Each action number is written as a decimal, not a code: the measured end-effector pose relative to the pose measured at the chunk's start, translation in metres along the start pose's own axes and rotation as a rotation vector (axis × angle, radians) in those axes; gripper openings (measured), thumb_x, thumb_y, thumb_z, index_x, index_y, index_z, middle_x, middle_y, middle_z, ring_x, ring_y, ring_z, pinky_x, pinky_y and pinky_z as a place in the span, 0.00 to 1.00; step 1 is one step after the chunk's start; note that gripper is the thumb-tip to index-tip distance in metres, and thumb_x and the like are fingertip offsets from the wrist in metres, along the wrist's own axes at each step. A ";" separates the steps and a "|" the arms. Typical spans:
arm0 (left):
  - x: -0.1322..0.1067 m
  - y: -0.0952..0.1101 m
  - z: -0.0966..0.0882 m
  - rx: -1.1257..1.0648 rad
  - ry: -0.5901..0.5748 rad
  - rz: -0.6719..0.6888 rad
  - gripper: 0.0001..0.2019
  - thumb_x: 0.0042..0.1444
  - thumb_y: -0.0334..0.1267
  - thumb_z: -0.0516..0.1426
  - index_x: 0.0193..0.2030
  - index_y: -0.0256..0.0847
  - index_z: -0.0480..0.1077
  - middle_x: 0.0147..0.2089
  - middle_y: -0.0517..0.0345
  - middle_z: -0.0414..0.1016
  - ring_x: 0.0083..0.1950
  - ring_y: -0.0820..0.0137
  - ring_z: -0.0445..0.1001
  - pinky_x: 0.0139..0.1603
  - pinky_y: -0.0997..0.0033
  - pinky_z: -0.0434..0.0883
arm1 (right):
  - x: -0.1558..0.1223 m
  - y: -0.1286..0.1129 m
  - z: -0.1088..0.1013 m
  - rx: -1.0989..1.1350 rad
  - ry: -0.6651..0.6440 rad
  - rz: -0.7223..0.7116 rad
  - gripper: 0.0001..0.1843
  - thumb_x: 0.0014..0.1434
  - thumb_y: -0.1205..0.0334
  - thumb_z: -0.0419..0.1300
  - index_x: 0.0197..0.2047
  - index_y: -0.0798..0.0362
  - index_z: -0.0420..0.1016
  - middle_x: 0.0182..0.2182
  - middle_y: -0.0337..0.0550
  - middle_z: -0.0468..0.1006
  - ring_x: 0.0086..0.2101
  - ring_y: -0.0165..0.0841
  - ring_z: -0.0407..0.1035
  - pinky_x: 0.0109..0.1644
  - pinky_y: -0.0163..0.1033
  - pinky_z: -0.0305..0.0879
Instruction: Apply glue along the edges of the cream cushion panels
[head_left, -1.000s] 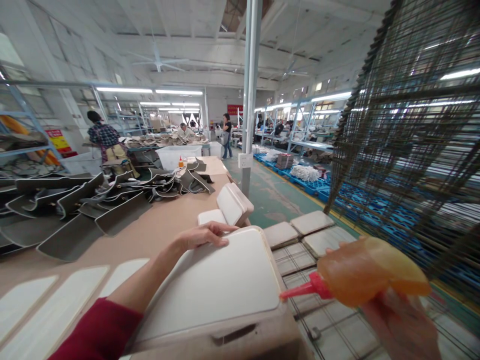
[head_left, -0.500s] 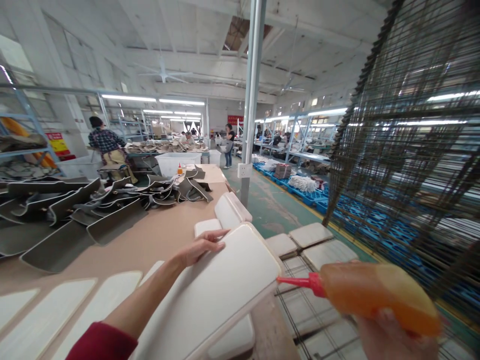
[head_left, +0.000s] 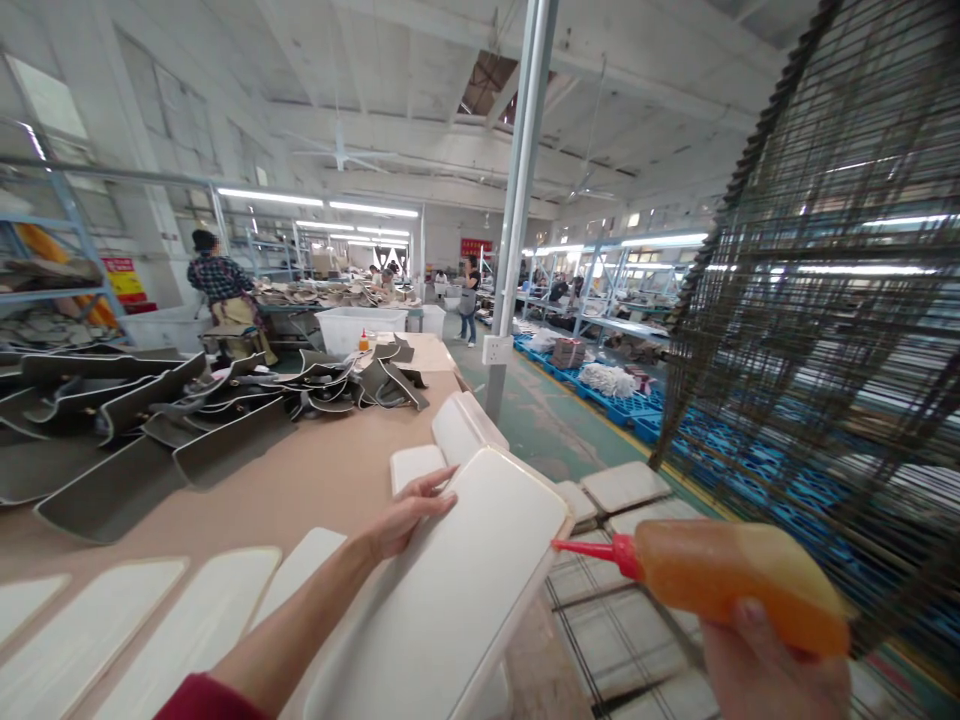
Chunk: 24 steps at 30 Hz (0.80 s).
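Note:
A white rounded-corner panel (head_left: 457,570) is tilted up in front of me. My left hand (head_left: 412,508) grips its far left edge, thumb on the face and fingers partly hidden. In my right hand (head_left: 776,655) lies a squeeze bottle (head_left: 739,580) of amber liquid with a red nozzle. The bottle is on its side, its tip at the panel's right edge; touching or just apart, I cannot tell. Several flat white panels (head_left: 217,610) with yellowish edges lie on the brown table (head_left: 315,470) to the left. More white pieces (head_left: 465,430) stand beyond my left hand.
Dark curved panels (head_left: 165,430) are heaped on the table's left. A wire rack (head_left: 787,300) rises at right, and white pads (head_left: 622,485) lie on wire mesh below. A post (head_left: 517,200) with a socket stands ahead. A second bottle (head_left: 364,340) and a person (head_left: 221,290) are farther back.
The bottle's tip has moved along the panel's right edge, toward me. The panel's angle has shifted slightly, and the camera view has turned a little left.

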<state>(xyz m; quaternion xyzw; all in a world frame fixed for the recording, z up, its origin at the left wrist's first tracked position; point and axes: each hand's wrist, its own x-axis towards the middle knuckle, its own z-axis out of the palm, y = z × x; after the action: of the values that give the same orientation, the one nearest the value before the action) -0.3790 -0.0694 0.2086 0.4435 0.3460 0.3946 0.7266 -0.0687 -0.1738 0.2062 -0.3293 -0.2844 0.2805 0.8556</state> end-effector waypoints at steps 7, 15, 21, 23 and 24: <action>-0.004 0.001 -0.006 -0.019 -0.027 0.014 0.37 0.48 0.37 0.63 0.64 0.44 0.54 0.43 0.50 0.77 0.35 0.68 0.77 0.36 0.70 0.74 | 0.000 0.007 0.015 -0.040 -0.070 -0.006 0.25 0.38 0.64 0.71 0.42 0.50 0.73 0.43 0.41 0.74 0.45 0.39 0.67 0.40 0.35 0.68; -0.004 0.003 -0.015 -0.035 0.004 -0.007 0.39 0.48 0.39 0.63 0.65 0.44 0.52 0.41 0.51 0.78 0.33 0.69 0.76 0.32 0.72 0.74 | -0.004 0.008 0.031 -0.038 -0.217 0.084 0.28 0.41 0.60 0.71 0.46 0.55 0.71 0.47 0.52 0.71 0.48 0.52 0.64 0.52 0.55 0.62; -0.003 0.007 -0.017 -0.041 0.015 0.000 0.39 0.46 0.39 0.64 0.64 0.43 0.54 0.40 0.51 0.78 0.33 0.68 0.76 0.32 0.71 0.74 | -0.004 0.023 0.033 -0.020 -0.204 0.069 0.29 0.40 0.59 0.71 0.47 0.52 0.72 0.47 0.47 0.71 0.50 0.48 0.63 0.53 0.50 0.63; -0.003 0.009 -0.017 -0.045 0.043 -0.013 0.39 0.45 0.39 0.65 0.64 0.43 0.55 0.39 0.51 0.78 0.32 0.68 0.76 0.32 0.71 0.74 | -0.005 0.026 0.034 -0.027 -0.191 0.072 0.29 0.39 0.59 0.72 0.47 0.50 0.73 0.47 0.44 0.71 0.48 0.46 0.64 0.50 0.47 0.66; -0.003 0.011 -0.017 -0.046 0.055 -0.018 0.39 0.45 0.39 0.65 0.64 0.42 0.55 0.39 0.51 0.78 0.32 0.69 0.76 0.32 0.71 0.74 | -0.006 0.026 0.034 -0.029 -0.188 0.081 0.29 0.39 0.60 0.72 0.46 0.49 0.73 0.47 0.43 0.71 0.48 0.45 0.64 0.48 0.45 0.68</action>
<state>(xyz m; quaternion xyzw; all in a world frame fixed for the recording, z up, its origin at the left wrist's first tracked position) -0.3977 -0.0621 0.2124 0.4126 0.3605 0.4078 0.7304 -0.1031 -0.1474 0.2066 -0.3250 -0.3541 0.3402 0.8082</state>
